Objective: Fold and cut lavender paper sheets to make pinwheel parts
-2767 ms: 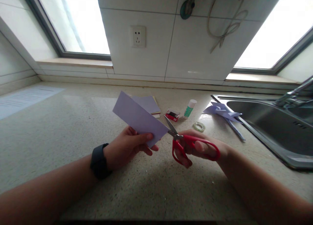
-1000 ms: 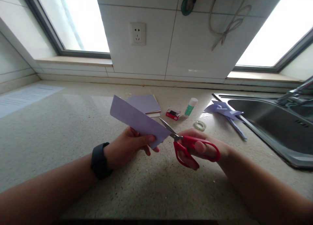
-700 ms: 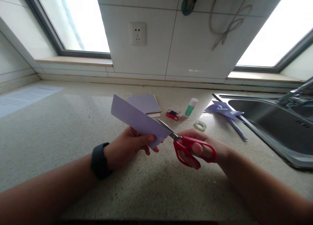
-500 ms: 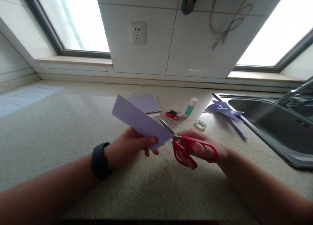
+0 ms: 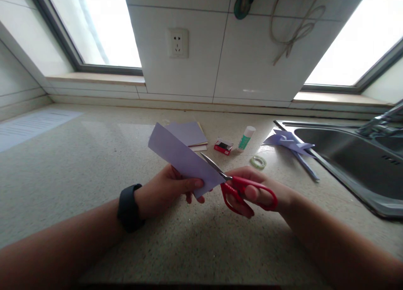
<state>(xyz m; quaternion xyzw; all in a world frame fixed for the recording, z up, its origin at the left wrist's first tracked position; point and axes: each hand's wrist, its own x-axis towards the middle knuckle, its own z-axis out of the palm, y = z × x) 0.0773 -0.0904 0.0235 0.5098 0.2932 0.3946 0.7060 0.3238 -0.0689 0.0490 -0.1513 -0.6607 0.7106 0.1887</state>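
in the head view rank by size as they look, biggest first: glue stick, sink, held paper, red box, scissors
1. Sink, cut off by the frame
2. Held paper
3. Scissors, about as long but covering less
Last, unranked: glue stick and red box, about equal in area.

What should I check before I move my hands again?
1. Paper held: ok, the left hand grips it, thumb on top.
2. Scissors held: ok, the right hand has them by the red handles.
3. Both blades around the paper's edge: cannot tell, only one blade shows.
4. Left fingers away from the blades: cannot tell. The thumb is apart from the blade that shows, but some fingers are behind the paper.
5. Glue stick capped: ok, its white cap is on.
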